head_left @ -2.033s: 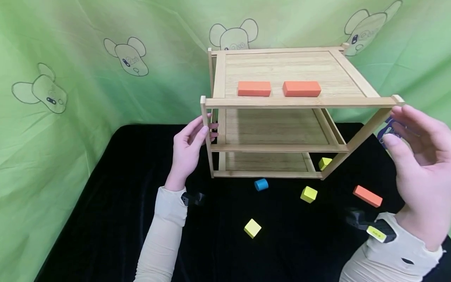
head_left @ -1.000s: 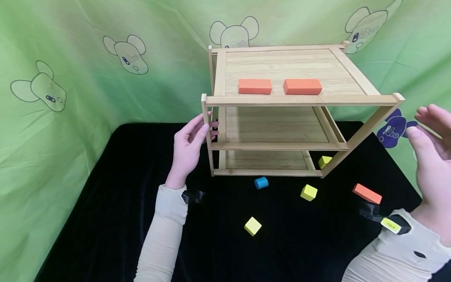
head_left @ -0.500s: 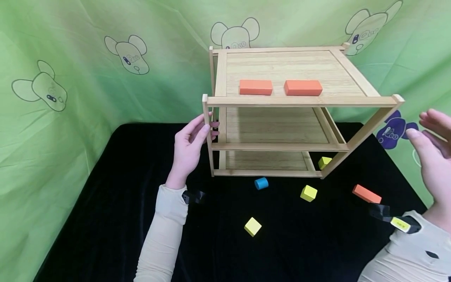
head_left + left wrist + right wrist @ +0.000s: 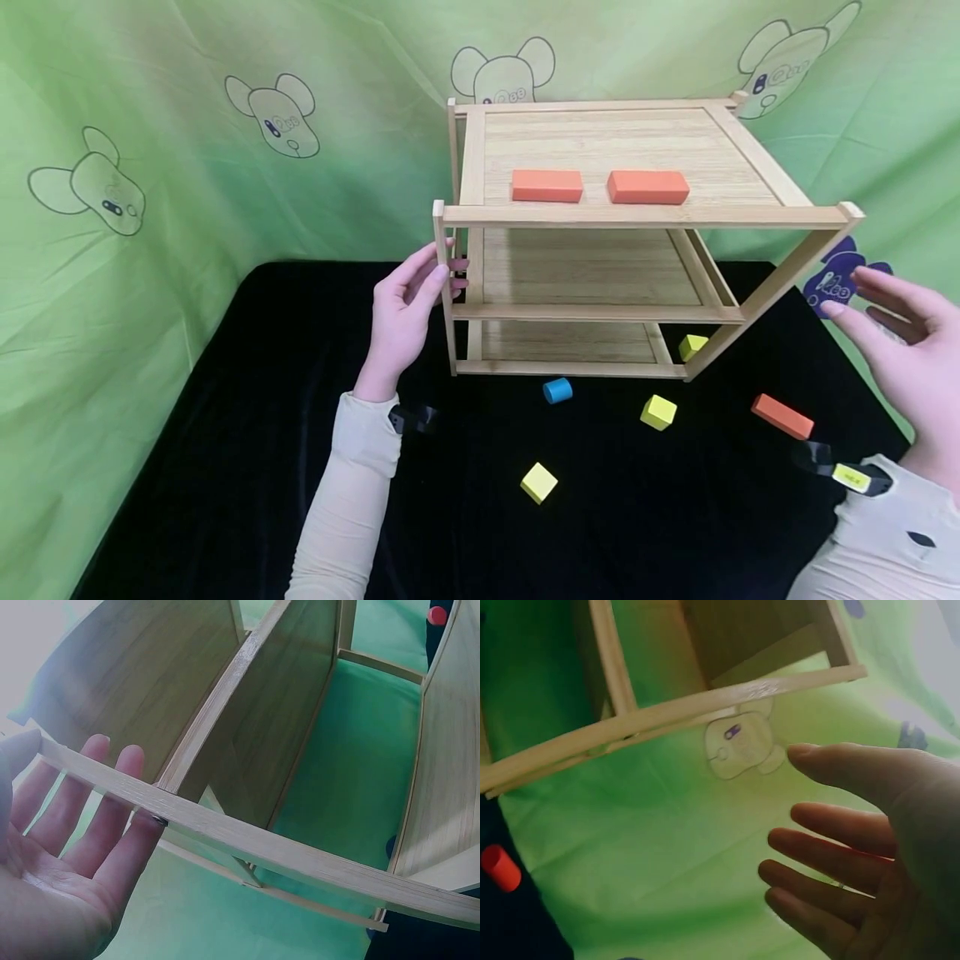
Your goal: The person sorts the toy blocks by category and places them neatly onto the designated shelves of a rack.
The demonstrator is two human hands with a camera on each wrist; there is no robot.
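A three-tier wooden shelf (image 4: 592, 218) stands on the black cloth. My left hand (image 4: 401, 317) grips its front left post, thumb on the near side and fingers reaching round behind. From the left wrist, the fingers (image 4: 97, 825) curl past the post (image 4: 247, 832) near where the middle tier meets it. Off to the right of the shelf, my right hand (image 4: 911, 350) is raised with nothing in it. Its fingers (image 4: 832, 847) are spread and relaxed, apart from the right post (image 4: 682, 709). Two orange blocks (image 4: 547, 186) lie side by side on the top tier.
Before the shelf lie a blue cylinder (image 4: 557, 390) and two yellow cubes (image 4: 658, 412). Another yellow cube (image 4: 692, 347) sits by the right post. An orange block (image 4: 782, 417) lies at right. A green printed curtain (image 4: 360, 167) hangs behind.
My right hand has drawn away from the shelf's upper right corner to the right, then come slightly back left and lower. My left hand keeps its hold on the post.
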